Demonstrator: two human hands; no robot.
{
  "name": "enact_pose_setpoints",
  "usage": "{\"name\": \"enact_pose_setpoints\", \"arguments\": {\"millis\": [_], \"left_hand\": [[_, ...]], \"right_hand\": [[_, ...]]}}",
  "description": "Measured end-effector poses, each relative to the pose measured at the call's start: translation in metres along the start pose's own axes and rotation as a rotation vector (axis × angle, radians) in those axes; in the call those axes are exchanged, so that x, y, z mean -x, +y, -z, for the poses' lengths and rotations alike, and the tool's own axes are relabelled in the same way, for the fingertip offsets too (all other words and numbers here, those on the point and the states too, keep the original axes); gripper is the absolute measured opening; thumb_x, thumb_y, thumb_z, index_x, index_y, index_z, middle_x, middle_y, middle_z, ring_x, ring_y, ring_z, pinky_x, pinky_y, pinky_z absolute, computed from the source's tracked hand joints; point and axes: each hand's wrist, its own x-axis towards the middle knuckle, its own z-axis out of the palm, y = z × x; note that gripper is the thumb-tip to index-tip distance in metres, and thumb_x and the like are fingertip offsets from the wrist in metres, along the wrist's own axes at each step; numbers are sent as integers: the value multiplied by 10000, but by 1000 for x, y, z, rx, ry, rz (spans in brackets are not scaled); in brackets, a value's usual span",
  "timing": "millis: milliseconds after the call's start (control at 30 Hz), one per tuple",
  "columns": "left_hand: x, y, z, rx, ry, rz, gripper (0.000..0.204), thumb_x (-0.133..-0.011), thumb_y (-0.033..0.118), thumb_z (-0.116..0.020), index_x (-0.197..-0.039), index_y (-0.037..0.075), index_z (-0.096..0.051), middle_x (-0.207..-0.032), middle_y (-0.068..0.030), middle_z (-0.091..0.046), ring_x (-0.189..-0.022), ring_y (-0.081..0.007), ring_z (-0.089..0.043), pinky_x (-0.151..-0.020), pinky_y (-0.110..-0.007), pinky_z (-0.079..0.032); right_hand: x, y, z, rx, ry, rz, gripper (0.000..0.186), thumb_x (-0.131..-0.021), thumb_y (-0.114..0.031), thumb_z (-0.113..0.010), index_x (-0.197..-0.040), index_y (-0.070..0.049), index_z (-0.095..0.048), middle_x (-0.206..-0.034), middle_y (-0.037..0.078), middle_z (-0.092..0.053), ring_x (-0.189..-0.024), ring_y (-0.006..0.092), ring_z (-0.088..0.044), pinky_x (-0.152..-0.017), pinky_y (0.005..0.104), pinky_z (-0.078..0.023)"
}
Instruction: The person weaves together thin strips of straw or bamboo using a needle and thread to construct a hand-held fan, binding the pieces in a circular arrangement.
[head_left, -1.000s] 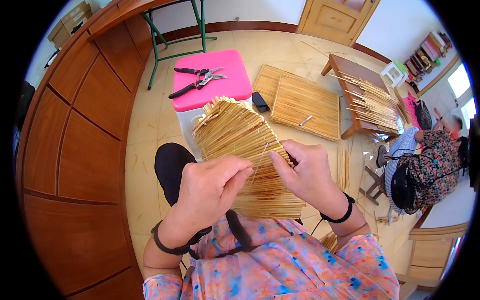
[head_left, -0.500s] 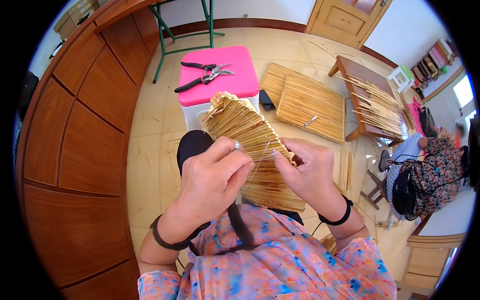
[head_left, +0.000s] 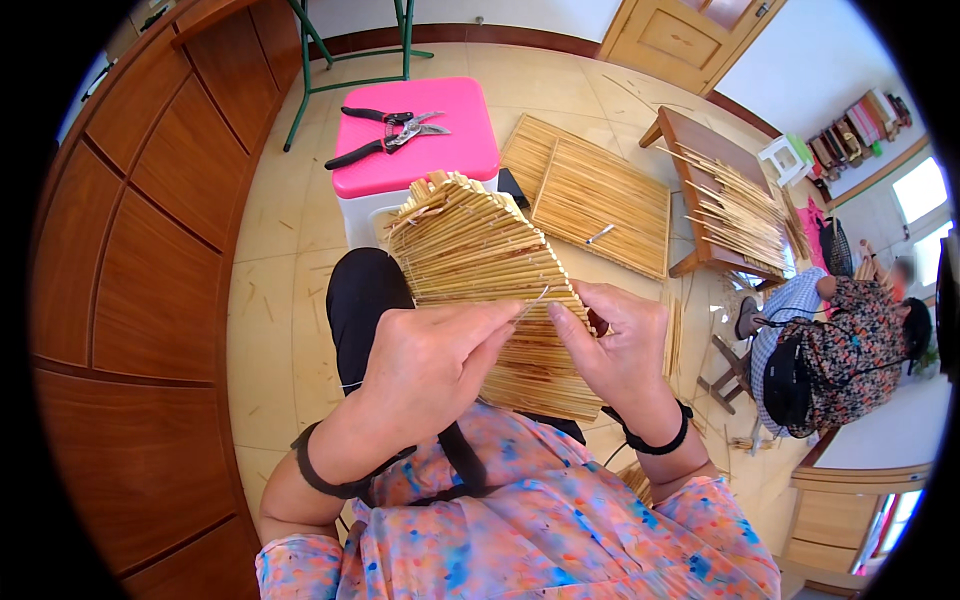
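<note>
A mat of golden straw stalks (head_left: 470, 245), sewn side by side, leans across my lap with its bound edge toward the right. My right hand (head_left: 625, 335) grips that edge, its thumb on the front face and its fingers behind, mostly hidden. My left hand (head_left: 430, 345) is closed in a pinch over the mat's middle. From its fingertips a thin needle (head_left: 540, 298) points up and right, close to my right thumb. Pale stitches run over the stalks. Any thread from the needle is too fine to follow here.
Pruning shears (head_left: 388, 135) lie on a pink-lidded box (head_left: 455, 120) ahead. A phone (head_left: 512, 188) and flat straw panels (head_left: 610, 215) lie beyond the mat. Loose stalks (head_left: 735, 215) cover a low wooden table (head_left: 655, 135). A person (head_left: 850, 350) sits at the right; a wooden cabinet (head_left: 150, 270) flanks the left.
My left hand has turned and shifted lower, with its fingers now pointing right along the needle. My right hand still grips the edge. The whole view has shifted slightly.
</note>
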Motion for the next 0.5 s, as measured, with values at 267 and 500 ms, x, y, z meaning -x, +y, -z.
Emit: {"name": "enact_pose_setpoints", "arguments": {"millis": [267,500], "left_hand": [[1,3,3,-97,0,-13,256,-778,-65,-666,-1027,-16,-700,-716,-152,-646,-586,-251,-631,-526,-319,-488],[0,1,2,-187,30,-82,253,-745,5,-691,-998,8,-685,-617,-86,-562,-541,-253,-596,-472,-350,-475]], "right_hand": [[1,2,-2,17,12,-45,201,-774,-117,-739,-933,2,-709,-680,125,-646,-502,188,-596,-475,283,-460],[0,2,-2,44,26,-46,203,-770,-123,-747,-925,3,-708,-673,123,-649,-506,188,-604,-479,284,-471]]}}
